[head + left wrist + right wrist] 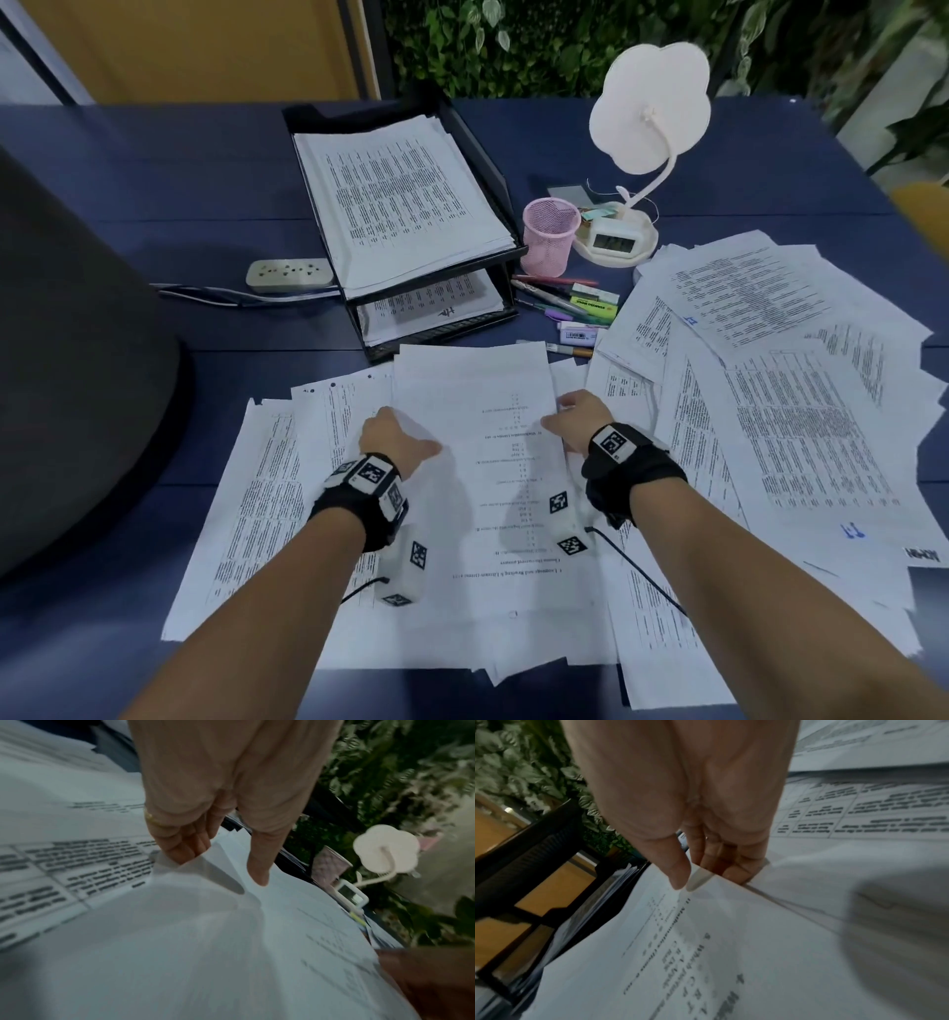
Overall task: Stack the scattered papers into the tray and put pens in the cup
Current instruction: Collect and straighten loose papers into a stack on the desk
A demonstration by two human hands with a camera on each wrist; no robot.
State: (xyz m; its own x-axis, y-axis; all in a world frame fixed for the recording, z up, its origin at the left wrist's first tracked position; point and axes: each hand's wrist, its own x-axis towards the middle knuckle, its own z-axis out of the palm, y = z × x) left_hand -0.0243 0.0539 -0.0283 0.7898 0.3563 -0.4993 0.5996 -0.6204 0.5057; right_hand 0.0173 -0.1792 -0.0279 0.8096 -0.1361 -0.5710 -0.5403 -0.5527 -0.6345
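Note:
A white printed sheet (477, 437) lies on top of the scattered papers in front of me. My left hand (395, 437) pinches its left edge, fingers curled under the paper (195, 866) and thumb on top. My right hand (575, 419) grips the right edge of the sheet (706, 923) the same way. The black two-tier tray (452, 128) stands beyond the sheet with a stack of papers in each tier. A pink mesh cup (549, 236) stands right of the tray, empty as far as I can see. Several pens and highlighters (565, 303) lie on the table below the cup.
More papers (770, 385) spread over the right half of the blue table (154, 180). A white lamp with a small clock (616, 239) stands behind the cup. A power strip (290, 272) lies left of the tray. A dark rounded object (67, 360) fills the left edge.

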